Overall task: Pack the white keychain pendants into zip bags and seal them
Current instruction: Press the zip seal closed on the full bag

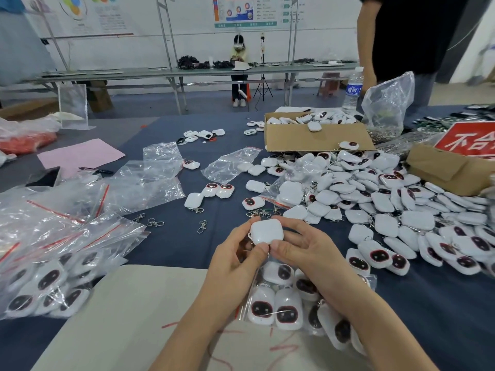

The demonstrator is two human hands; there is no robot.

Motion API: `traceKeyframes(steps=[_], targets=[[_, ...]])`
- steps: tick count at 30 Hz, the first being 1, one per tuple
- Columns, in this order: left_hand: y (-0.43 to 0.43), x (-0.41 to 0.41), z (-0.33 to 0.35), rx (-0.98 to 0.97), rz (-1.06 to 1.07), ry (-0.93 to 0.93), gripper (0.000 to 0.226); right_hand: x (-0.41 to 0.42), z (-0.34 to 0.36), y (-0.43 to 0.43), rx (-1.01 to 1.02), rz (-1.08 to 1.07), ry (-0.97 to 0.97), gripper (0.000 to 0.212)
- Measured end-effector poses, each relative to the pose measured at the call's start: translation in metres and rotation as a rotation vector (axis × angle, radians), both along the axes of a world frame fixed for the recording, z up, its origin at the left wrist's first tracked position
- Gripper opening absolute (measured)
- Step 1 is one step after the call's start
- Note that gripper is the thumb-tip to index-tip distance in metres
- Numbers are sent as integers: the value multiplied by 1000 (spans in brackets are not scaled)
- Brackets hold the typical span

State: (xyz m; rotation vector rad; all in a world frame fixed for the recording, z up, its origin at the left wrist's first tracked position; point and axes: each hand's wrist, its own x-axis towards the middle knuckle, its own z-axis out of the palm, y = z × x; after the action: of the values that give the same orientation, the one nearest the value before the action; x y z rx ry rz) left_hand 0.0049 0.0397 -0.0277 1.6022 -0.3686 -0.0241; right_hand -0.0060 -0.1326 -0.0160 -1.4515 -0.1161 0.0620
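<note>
While the hands, left hand (235,254) and right hand (304,250), pinched one white pendant (266,231) at centre, filled zip bags (48,285) lay at 8 o'clock; the loose pile (388,210) at 3 o'clock lay unpacked, suggesting much work left.

A workshop bench (171,245) under a dark blue cloth, with people beyond it
A pink paper sheet (80,156) lies at the left, near a clear acrylic stand (72,105). An open cardboard box (316,139) sits farther back, a water bottle (353,89) behind it and a red sign (471,141) to its right. A standing person in black (409,36) is at far right; a seated person (239,65) wearing a headset sits by the wall, a tripod (263,84) beside them
</note>
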Motion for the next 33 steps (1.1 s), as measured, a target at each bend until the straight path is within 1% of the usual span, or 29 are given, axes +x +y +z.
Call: traceKeyframes(steps=[4,8,11,17,23,27,30,33], targets=[[0,-2,2,-20,-13,-9,39,1,-2,0,55,-30,13,35],[-1,-1,3,29,68,-68,39,0,-2,0,119,-61,-10,28],[-1,-1,3,41,95,-106,42,0,-1,0,99,-82,-34,31],[-2,-1,5,33,85,-117,50,-1,0,-1,61,-85,-47,31],[-4,-2,3,-6,103,-106,39,-4,6,1,-7,-82,-85,24],[-6,-2,4,-4,127,-157,34,-3,8,6,7,-90,-54,20],[-6,-2,4,4,126,-152,33,-3,8,6,-20,-96,-51,17],[-6,-3,4,1,109,-112,27,-4,7,4,-41,-99,-37,21]])
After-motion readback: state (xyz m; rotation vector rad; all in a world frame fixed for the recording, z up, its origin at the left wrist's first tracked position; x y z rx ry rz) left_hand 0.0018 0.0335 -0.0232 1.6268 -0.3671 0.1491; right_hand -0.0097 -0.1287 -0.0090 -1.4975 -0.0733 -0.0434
